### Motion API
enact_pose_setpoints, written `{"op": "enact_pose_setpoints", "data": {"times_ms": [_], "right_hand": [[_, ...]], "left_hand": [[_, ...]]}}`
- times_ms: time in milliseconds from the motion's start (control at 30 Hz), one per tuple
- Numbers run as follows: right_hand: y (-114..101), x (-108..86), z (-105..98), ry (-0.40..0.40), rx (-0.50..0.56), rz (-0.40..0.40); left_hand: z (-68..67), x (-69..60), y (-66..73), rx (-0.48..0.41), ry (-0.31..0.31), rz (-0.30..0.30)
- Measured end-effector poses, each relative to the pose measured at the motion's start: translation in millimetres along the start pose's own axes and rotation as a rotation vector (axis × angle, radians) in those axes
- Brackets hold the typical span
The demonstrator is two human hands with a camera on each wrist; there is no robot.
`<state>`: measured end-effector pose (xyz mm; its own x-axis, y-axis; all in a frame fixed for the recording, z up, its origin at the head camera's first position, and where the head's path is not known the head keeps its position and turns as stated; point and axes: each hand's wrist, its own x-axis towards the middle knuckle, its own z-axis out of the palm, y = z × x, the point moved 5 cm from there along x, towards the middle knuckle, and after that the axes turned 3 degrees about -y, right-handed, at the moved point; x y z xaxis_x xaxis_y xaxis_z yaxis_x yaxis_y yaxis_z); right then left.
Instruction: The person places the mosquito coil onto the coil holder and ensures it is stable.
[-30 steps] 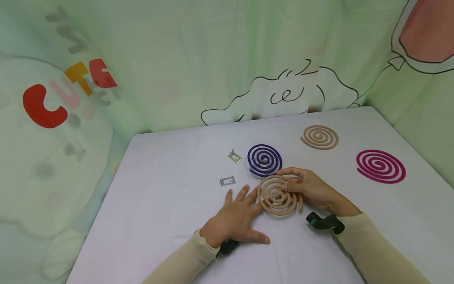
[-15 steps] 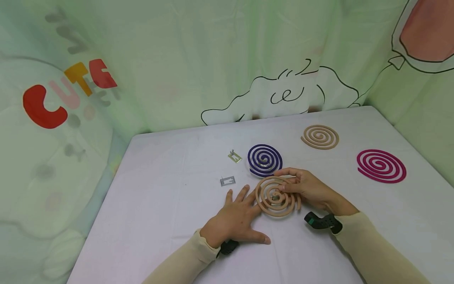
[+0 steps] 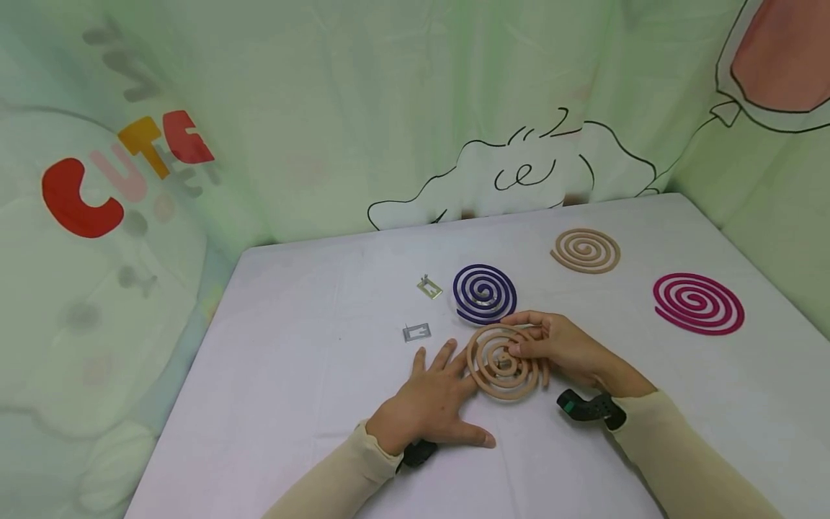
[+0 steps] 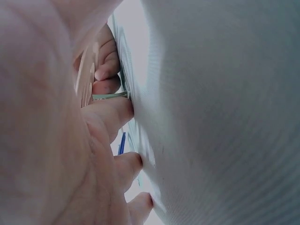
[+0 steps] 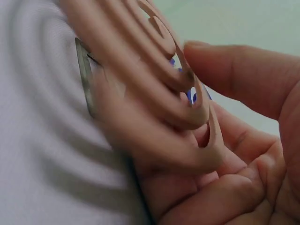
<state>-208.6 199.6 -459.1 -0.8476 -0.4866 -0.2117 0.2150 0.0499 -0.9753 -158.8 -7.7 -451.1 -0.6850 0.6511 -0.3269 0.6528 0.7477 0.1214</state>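
Observation:
A tan spiral coil (image 3: 480, 366) is pinched by the right hand (image 3: 570, 353) at its right side, thumb on top and fingers beneath. In the right wrist view the coil (image 5: 154, 117) stands tilted above the cloth, over a small metal frame (image 5: 85, 79). The left hand (image 3: 431, 404) lies with spread fingers on the table, its index fingertip at the coil's left edge. In the left wrist view its fingers (image 4: 112, 112) touch the cloth. A dark blue spiral coil (image 3: 471, 287) lies just behind the tan one.
Two small metal stands, one gold (image 3: 429, 287) and one silver (image 3: 416, 332), are left of the blue coil. Another tan coil (image 3: 586, 251) lies at the back right, a magenta coil (image 3: 697, 303) farther right. A printed curtain (image 3: 311, 130) hangs behind the table.
The right hand and its tan coil have shifted slightly left and toward the person. The left hand has stayed nearly where it was.

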Motion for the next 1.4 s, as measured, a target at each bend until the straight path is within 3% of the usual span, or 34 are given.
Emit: {"op": "enact_pose_setpoints", "data": {"times_ms": [233,700,1067,1400], "right_hand": [[-0.7,-1.6,2.1,-0.027,-0.014,-0.014],[-0.5,-0.9,2.6,0.033,-0.088,0.007],[0.5,-2.3,1.1,0.020,-0.044,0.051],[1.3,-1.6,3.3,0.009,0.013,0.014]], "left_hand": [[-0.1,-0.9,0.1,0.010,0.005,0.000],[0.6,-0.1,0.4,0.003,-0.004,-0.006],[2.0,0.6,-0.6,-0.004,-0.008,-0.005],[1.3,0.0,-0.9,0.002,-0.007,-0.001]]}}
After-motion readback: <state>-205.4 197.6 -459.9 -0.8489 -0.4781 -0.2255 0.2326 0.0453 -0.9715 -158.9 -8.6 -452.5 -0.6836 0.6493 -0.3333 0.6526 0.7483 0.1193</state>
